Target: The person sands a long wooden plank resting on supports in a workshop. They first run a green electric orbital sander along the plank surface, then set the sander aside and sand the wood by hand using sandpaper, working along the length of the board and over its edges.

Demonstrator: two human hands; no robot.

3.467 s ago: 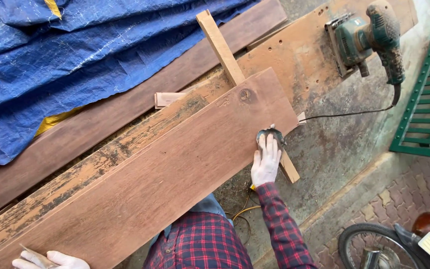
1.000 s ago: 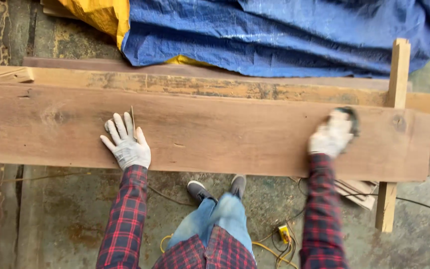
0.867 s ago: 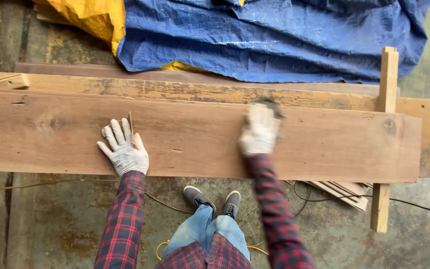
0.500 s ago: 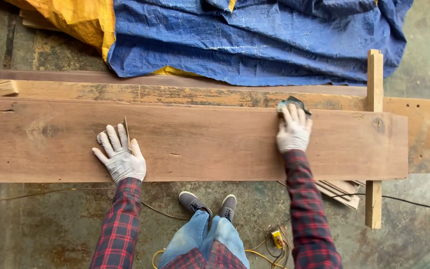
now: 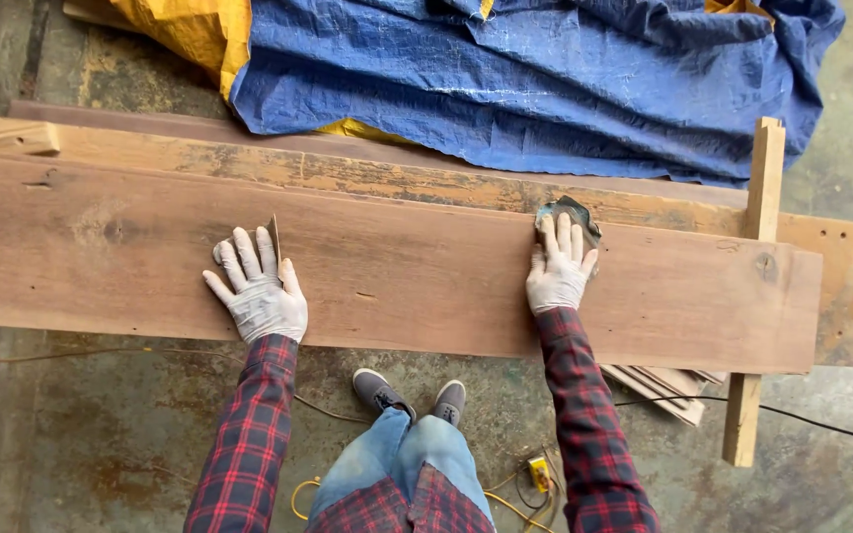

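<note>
**Wood, cloth and concrete**

The wide plank is bare brown wood, matt and fairly smooth, with knots and a thin crack. The board behind it is rougher, its old coating patchy and worn. The tarp is crinkled woven plastic, blue with a slight sheen. Pale knitted gloves cover the left hand and right hand; the sleeves are plaid cloth. The floor is stained, rough concrete.

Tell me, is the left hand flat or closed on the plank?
Flat: the left hand lies palm down with fingers spread on the plank.
</note>
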